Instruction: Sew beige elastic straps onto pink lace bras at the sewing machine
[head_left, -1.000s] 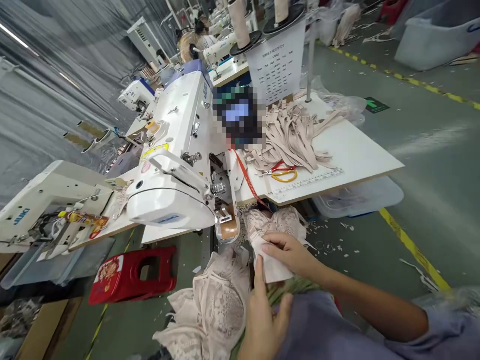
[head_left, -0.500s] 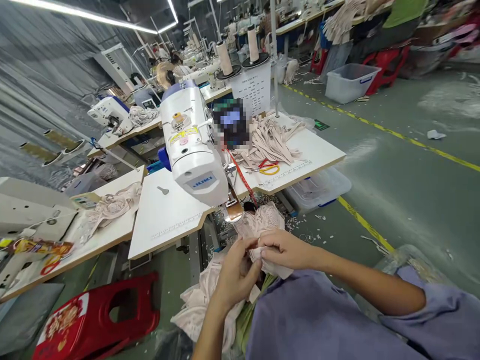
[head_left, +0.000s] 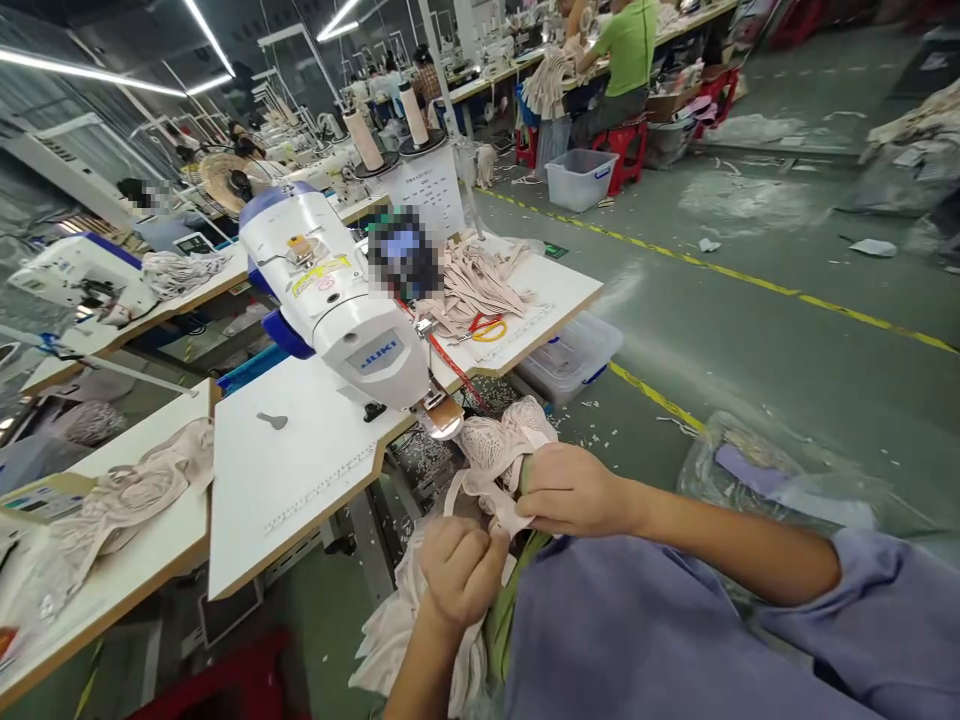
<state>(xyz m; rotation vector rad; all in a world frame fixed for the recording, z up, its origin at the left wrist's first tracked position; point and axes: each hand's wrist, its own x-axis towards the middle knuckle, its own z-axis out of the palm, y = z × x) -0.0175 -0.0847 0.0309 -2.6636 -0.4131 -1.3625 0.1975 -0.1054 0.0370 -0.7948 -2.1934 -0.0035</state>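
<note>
Over my lap, my left hand (head_left: 463, 568) and my right hand (head_left: 574, 490) are both closed on a pale pink lace bra (head_left: 484, 440). The left fingers grip a band or strap of it on the near side, while the right fingers pinch its edge. Its cups lie just beyond my hands, below the rounded arm end of a white sewing machine (head_left: 360, 330). More pale pink bras (head_left: 420, 600) hang in a pile under my left forearm. The fingertips are partly hidden by the fabric.
Pale pink straps (head_left: 480, 285) lie heaped on the machine table (head_left: 300, 440), near scissors with red and yellow handles (head_left: 489, 328). A clear plastic box (head_left: 574, 355) sits below its right side. To the left, another table holds a bra (head_left: 139, 490). A person in green (head_left: 626, 50) sits farther back.
My hands have moved apart, drawing a section of the bra out between them. My left hand has closed into a fist. The view has turned to the right.
</note>
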